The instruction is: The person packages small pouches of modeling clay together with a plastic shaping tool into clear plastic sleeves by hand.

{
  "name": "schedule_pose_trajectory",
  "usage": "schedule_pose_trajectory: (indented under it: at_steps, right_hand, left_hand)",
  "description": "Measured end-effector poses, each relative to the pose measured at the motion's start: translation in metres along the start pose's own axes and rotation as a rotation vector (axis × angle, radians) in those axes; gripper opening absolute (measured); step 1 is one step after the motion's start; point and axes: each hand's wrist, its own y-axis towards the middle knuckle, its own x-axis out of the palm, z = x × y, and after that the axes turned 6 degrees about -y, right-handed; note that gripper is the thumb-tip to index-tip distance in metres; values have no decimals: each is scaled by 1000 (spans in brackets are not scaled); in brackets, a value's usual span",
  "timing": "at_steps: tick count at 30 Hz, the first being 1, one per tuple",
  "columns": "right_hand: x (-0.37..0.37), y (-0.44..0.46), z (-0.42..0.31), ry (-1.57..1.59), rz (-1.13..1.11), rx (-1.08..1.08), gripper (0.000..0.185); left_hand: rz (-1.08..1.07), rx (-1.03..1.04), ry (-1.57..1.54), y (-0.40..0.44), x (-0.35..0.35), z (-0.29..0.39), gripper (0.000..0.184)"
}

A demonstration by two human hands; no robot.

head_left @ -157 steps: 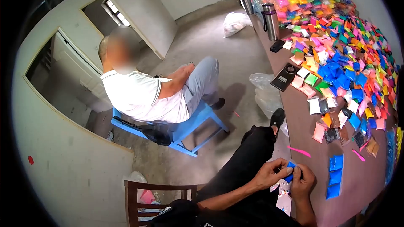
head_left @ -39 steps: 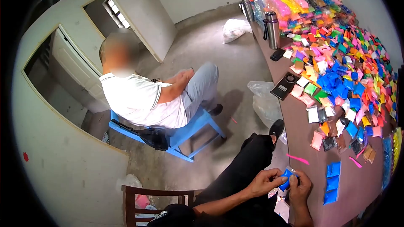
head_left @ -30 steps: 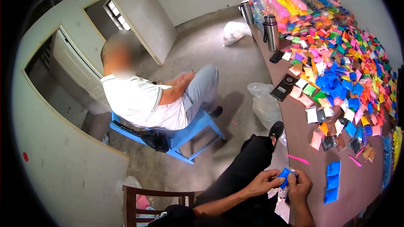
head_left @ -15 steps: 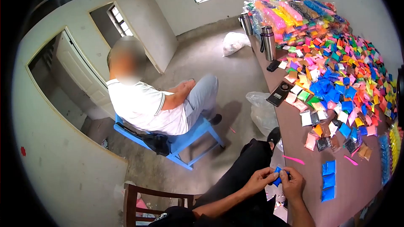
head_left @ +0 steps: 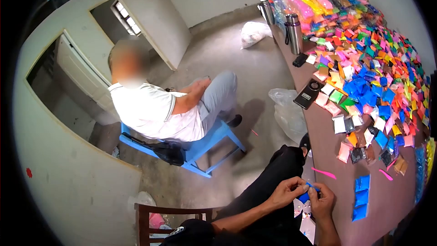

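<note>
Between my two hands, over the near edge of the brown table point(head_left: 325, 143), is a small blue packet point(head_left: 303, 197). My left hand point(head_left: 287, 192) pinches it from the left with thumb and fingers. From the right, my right hand point(head_left: 322, 200) grips the same packet, its thumb close to my left thumb. My fingers cover part of the packet. On the table to the right lies a strip of three joined blue packets point(head_left: 361, 197). A pink plastic stick point(head_left: 324, 173) lies just beyond my hands, and a second pink stick point(head_left: 386, 174) farther right.
Many colourful small packets point(head_left: 364, 91) are heaped along the table, with larger filled bags point(head_left: 314, 4) behind. A steel flask point(head_left: 294, 34) and a black device point(head_left: 309, 94) stand near the left edge. Another person point(head_left: 150, 109) sits on a blue chair point(head_left: 205, 152).
My view has shifted slightly. Both hands stay on the blue packet, which now shows more below my fingers, and the fingers have shifted their grip along it.
</note>
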Motion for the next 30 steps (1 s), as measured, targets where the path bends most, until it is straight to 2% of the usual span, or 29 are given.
schedule_pose_trajectory:
  at_steps: [2,3,4,6,7,8,11,17,21,24,30]
  right_hand:
    - [1,0,-4,-86,47,-78,16]
    - [-5,3,-10,-169,37,-99,17]
    - [-10,3,-17,-231,1,-50,24]
    - [-7,2,-27,68,10,115,30]
    - [-4,-2,-13,222,-34,129,26]
    - [-14,5,-30,-13,-25,-71,21]
    - [-8,1,-15,160,-8,-124,14]
    - [-4,-4,-5,130,-17,-92,17]
    - [-8,-6,-19,159,-23,-41,15]
    - [-3,-3,-15,201,109,-121,12]
    - [-8,-5,-20,200,147,-41,10]
  left_hand:
    - [-2,7,-2,0,-2,2,19]
    - [77,102,33,0,5,5,15]
    - [96,75,87,0,6,12,14]
    - [110,73,133,-1,8,22,12]
    - [121,104,127,-3,11,26,12]
    - [112,84,115,-5,13,32,12]
    - [89,16,61,-5,16,41,12]
    - [134,10,3,-1,26,42,11]
    - [119,27,127,-2,27,48,13]
    - [83,21,135,1,28,51,13]
    - [19,-42,49,2,33,49,13]
